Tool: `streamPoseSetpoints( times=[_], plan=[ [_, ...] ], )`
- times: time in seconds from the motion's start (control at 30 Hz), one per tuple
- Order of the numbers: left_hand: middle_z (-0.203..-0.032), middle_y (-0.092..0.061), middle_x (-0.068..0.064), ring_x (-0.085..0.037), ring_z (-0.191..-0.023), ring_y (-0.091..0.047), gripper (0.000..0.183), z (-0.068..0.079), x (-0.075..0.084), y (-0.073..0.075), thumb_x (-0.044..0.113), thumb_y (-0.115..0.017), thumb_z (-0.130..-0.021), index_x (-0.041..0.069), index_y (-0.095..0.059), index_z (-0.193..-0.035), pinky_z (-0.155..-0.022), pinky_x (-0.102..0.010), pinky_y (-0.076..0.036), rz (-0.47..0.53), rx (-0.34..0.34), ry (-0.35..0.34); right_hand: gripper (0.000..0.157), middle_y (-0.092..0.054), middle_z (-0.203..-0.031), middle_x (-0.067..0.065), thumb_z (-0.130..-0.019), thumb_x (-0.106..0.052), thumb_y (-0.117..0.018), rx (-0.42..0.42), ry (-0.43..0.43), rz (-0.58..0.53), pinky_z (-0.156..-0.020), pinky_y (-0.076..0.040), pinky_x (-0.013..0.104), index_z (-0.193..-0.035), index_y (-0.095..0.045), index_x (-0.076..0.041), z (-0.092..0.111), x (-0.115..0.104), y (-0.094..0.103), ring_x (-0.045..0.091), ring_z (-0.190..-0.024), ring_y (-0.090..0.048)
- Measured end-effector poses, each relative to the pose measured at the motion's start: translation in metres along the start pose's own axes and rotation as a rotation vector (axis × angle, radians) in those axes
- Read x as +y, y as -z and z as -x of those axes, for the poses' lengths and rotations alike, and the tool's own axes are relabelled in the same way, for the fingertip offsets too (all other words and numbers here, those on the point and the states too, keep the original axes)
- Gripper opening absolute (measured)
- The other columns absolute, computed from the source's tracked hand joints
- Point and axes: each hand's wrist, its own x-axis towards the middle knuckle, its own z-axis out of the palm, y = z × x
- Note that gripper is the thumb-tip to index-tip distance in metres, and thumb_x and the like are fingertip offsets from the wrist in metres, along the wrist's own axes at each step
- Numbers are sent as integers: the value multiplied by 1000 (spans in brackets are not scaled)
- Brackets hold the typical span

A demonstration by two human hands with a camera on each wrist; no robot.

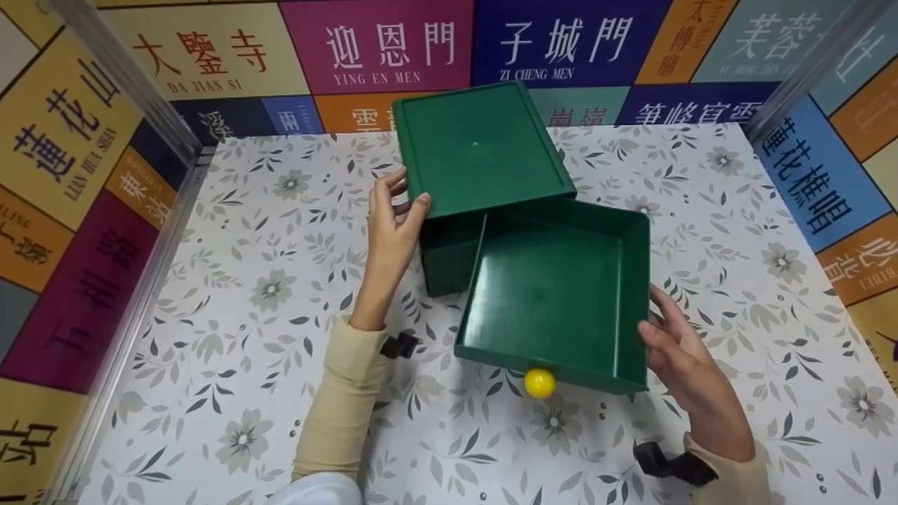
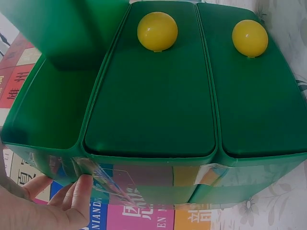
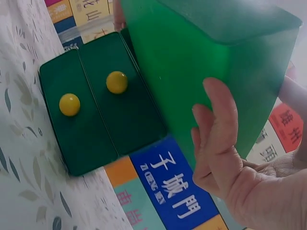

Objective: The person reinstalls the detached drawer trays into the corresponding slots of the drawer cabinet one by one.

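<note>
A green drawer cabinet (image 1: 484,147) stands on the patterned surface. Its top drawer (image 1: 554,294), hollow with a yellow round knob (image 1: 539,384) at the front, is pulled well out and skewed to the right. My left hand (image 1: 394,221) holds the cabinet's upper left front corner, thumb at the top edge and fingers along the side. At the drawer's right wall, my right hand (image 1: 684,358) grips it, with fingers (image 3: 220,115) against the green plastic. Two lower drawers stay closed in the cabinet, a yellow knob (image 2: 157,31) on the middle one and another knob (image 2: 250,38) on the lowest.
Under the cabinet lies a white cloth (image 1: 245,351) printed with grey flowers and leaves. Colourful panels with large characters (image 1: 393,49) wall in the back and both sides. Black straps (image 1: 400,344) sit at both wrists.
</note>
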Motion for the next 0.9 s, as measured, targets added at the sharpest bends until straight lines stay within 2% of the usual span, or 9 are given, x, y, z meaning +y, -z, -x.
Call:
streamPoseSetpoints(
  times=[0.03, 0.17, 0.27, 0.6, 0.9],
  plan=[
    [-133, -40, -13, -22, -114, -53, 49, -1, -5, 0, 26, -54, -91, 11, -39, -136, -97, -33, -44, -4, 3, -6, 51, -52, -126, 7, -97, -4, -34, 8, -10, 18, -84, -53, 30, -144, -15, -11, -2, -1, -3, 16, -106, -61],
    [-133, -41, -13, -21, -114, -53, 49, -2, -5, 0, 26, -55, -91, 11, -40, -136, -96, -33, -45, 0, 3, -10, 56, -51, -128, 7, -96, -8, -38, 59, -68, 77, -81, -54, 33, -146, -12, -13, -9, -2, -13, 18, -106, -62],
    [-132, -41, -13, -23, -112, -55, 50, -2, -5, 0, 26, -55, -91, 11, -39, -136, -96, -35, -45, 13, 3, -7, 58, -51, -128, 6, -96, -9, -38, 66, -90, 113, -78, -55, 35, -147, -12, -16, -15, -1, -20, 19, -106, -62],
    [-132, -40, -14, -26, -108, -56, 49, -1, -6, 0, 26, -54, -91, 11, -40, -135, -94, -37, -47, 2, 2, 4, 59, -52, -127, 5, -95, -8, -40, 32, -116, 139, -73, -56, 36, -147, -14, -19, -28, 1, -30, 19, -105, -62],
    [-133, -39, -14, -26, -110, -56, 49, -1, -5, 0, 27, -54, -92, 11, -39, -136, -93, -36, -47, 4, -13, 9, 60, -48, -129, 9, -94, -8, -40, -11, -138, 157, -72, -56, 37, -147, -13, -17, -37, 1, -36, 20, -106, -60]
  ],
)
